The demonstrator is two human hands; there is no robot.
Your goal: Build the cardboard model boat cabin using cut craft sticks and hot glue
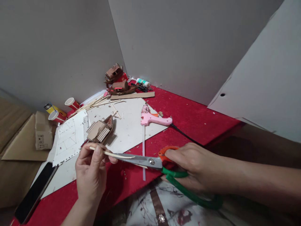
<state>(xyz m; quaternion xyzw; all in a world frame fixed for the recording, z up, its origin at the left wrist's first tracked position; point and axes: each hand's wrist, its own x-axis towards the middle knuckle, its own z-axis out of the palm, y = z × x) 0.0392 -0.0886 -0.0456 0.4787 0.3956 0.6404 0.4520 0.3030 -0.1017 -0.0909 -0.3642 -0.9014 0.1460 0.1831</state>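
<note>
Pinched between the thumb and fingers of my left hand point(92, 166) is a thin pale wooden stick point(113, 154). Its far end splits into slivers along the blades of a pair of scissors point(151, 161). My right hand point(191, 164) is closed round the orange and green handles, the blades pointing left toward my left fingers. The blade tips are partly hidden behind the stick and fingers. Just beyond my left hand a small model boat point(101, 130) of cardboard and sticks sits on the white board point(127, 138).
A pink glue gun point(152, 119) with a clear glue stick point(144, 150) lies mid-table, its cord running right. Two brown model boats point(121, 87) stand at the back. Paper cups point(72, 103), loose sticks point(94, 105), a drawing sheet point(70, 138), a phone point(35, 193) and cardboard boxes point(23, 141) are on the left.
</note>
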